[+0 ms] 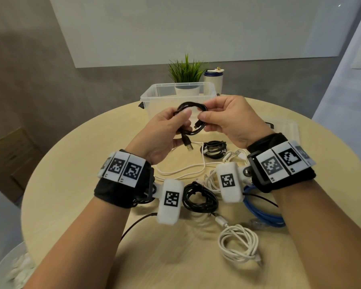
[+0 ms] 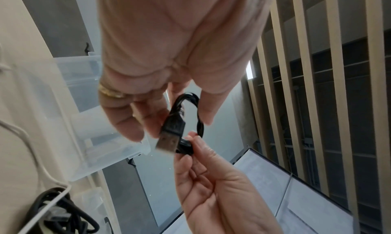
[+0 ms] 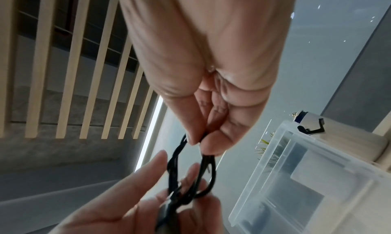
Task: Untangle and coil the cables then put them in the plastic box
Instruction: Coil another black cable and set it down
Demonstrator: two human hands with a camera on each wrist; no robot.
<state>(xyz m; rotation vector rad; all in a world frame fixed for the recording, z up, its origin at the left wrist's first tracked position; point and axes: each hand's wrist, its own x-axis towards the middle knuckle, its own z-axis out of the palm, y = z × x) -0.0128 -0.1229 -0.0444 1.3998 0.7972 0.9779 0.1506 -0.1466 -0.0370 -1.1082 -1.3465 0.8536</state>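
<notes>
Round wooden table. Lower right of frame: coiled white cable; blue cable just above it, partly under the right wrist. Lower centre: black coil. Mid-frame: loose white cable and a second black bundle. Above these, held off the table: small black cable coil, its plug hanging down; left hand grips one side, right hand pinches the other. Upper centre: clear plastic box, then a potted plant and a white bottle.
</notes>
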